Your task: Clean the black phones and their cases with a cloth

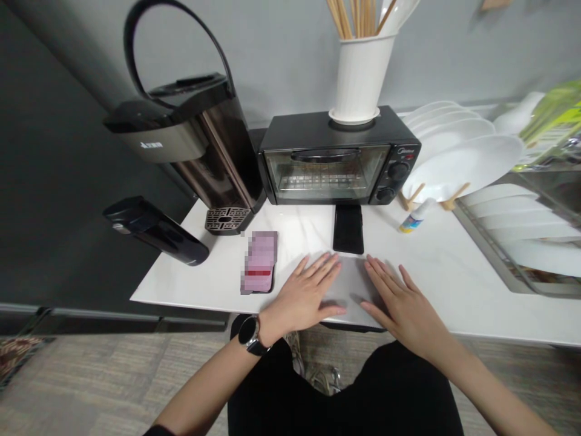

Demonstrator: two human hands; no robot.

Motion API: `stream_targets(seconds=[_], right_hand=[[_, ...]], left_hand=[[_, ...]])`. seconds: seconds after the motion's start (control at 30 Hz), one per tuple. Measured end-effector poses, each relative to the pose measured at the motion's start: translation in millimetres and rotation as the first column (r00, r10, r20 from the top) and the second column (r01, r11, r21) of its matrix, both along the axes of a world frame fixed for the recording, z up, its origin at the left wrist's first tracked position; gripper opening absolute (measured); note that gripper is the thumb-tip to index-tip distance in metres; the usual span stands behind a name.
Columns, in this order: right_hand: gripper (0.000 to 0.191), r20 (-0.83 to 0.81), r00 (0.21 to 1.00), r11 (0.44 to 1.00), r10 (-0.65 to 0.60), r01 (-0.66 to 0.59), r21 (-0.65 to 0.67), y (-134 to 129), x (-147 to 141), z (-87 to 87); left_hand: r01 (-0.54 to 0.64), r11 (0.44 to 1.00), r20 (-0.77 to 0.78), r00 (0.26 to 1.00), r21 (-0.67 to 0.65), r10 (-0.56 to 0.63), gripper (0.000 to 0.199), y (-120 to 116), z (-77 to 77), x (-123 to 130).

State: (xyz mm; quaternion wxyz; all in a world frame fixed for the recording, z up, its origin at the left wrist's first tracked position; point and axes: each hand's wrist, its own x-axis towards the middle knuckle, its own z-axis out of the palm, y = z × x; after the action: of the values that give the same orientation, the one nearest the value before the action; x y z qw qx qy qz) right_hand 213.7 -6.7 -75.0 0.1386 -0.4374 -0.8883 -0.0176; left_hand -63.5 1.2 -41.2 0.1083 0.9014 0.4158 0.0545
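Note:
My left hand (308, 293) lies palm down on the left side of a smooth, flat grey sheet (347, 281) at the counter's front edge. Its fingers are stretched out, and a watch (249, 333) is on the wrist. Across the sheet, my right hand (399, 303) rests with its fingers spread on the right side. What the sheet is made of I cannot tell. Just beyond it lies a black phone (348, 230). Left of my left hand is another phone (259, 261), its lit screen blurred out. A small white bottle (417, 217) with a blue and yellow label stands farther right.
A toaster oven (340, 163) stands at the back, bearing a white pot (363, 75) of chopsticks. A tall dark water dispenser (218, 157) and a dark thermos (157, 230) are on the left. White plates (463, 157) stand in a rack at right, beside a dish drainer (517, 284).

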Motion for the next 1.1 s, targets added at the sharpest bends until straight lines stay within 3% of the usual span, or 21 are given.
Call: stream_targets(seconds=[0.2,0.37,0.53,0.63,0.73,0.8,0.93,1.1], right_hand=[[0.085,-0.074,0.997,0.997,-0.015,0.009,-0.073,2.5,-2.9,4.8],[0.075,-0.160,0.985,0.996,-0.068,0.059,-0.060,38.5,-14.6,13.4],[0.069,-0.103,0.994,0.993,-0.049,0.037,-0.112,68.8,-11.3,1.7],[0.064,-0.154,0.986,0.990,-0.068,0.047,-0.133,70.2,-7.5,-1.9],[0.059,-0.274,0.958,0.982,-0.090,0.040,-0.183,65.8,-7.5,2.2],[0.054,-0.384,0.913,0.972,-0.134,0.046,-0.230,62.7,-7.3,6.3],[0.049,-0.488,0.849,0.946,-0.203,0.041,-0.322,59.7,-4.4,10.9],[0.043,-0.525,0.817,0.949,-0.239,0.083,-0.303,59.5,-3.3,11.3]], left_hand=[[0.023,1.000,0.038,0.999,0.010,-0.023,0.092,5.7,3.3,-1.7],[-0.118,0.991,0.065,0.991,0.070,0.113,0.081,28.3,-0.5,16.6],[-0.146,0.987,0.034,0.989,0.060,0.145,0.080,34.8,-10.3,32.1],[-0.166,0.982,0.088,0.984,0.094,0.158,0.068,37.2,-5.6,39.8],[-0.281,0.949,0.151,0.954,0.146,0.259,0.055,48.1,3.7,51.4],[-0.364,0.917,0.152,0.928,0.163,0.341,0.058,58.1,8.7,60.5],[-0.442,0.883,0.067,0.897,0.158,0.437,0.084,77.7,11.6,73.9],[-0.439,0.889,0.093,0.898,0.128,0.430,0.075,101.3,6.5,65.9]])
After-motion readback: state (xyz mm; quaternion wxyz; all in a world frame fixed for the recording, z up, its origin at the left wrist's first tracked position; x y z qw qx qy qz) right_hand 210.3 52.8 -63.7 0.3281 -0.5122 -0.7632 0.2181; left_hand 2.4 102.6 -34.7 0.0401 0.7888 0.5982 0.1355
